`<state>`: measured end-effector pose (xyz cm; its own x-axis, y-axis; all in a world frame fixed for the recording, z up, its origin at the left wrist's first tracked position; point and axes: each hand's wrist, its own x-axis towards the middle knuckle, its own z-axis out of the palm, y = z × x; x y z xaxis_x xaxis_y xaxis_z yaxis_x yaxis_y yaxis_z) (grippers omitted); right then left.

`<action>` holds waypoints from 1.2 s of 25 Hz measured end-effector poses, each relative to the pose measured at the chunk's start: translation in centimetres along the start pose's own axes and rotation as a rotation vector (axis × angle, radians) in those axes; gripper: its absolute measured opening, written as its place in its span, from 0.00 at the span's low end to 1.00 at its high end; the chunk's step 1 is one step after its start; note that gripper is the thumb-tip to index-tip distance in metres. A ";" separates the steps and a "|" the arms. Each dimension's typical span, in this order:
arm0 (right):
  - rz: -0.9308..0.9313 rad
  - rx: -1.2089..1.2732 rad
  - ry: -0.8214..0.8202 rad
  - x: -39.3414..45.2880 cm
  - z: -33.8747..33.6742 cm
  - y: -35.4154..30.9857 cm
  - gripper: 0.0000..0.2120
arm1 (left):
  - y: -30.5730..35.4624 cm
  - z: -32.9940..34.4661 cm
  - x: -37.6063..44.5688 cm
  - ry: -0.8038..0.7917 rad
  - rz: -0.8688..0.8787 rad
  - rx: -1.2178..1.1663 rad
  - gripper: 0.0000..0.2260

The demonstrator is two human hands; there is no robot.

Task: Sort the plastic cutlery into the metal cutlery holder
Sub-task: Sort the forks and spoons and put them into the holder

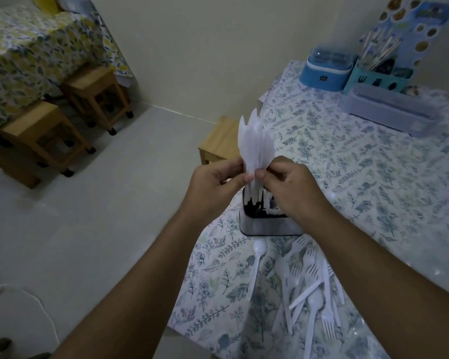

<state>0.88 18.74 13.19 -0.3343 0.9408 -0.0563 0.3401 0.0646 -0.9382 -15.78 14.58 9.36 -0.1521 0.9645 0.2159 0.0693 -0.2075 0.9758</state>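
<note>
A bundle of white plastic knives [254, 141] stands upright, blades up, with its handle ends down in the metal cutlery holder [270, 225]. My left hand [215, 185] pinches the bundle from the left and my right hand [288, 187] pinches it from the right, just above the holder. The holder stands on the floral tablecloth [373, 177] near the table's left edge. A loose heap of white plastic forks and spoons [309, 288] lies on the cloth in front of the holder, and one spoon [257, 265] lies apart on its left.
At the table's far right stand a blue lidded box [327, 71], a teal organiser with sticks [379, 73] and a grey lidded tray [389, 112]. A wooden stool [218, 143] sits at the table's far corner. More stools [62, 130] stand under another table to the left.
</note>
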 end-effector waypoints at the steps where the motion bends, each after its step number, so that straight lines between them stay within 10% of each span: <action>1: 0.014 0.001 0.012 0.2 -0.1 0.0 0.07 | -0.3 -0.1 0.1 -0.002 0.013 0.008 0.15; 30: 0.066 -0.480 0.017 0.3 0.5 2.6 0.08 | -4.9 1.2 -2.1 0.003 -0.001 0.247 0.14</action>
<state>1.28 19.00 10.56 -0.2857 0.9529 -0.1014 0.7283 0.1472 -0.6692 -14.60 13.77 4.10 -0.1553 0.9640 0.2158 0.3078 -0.1603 0.9378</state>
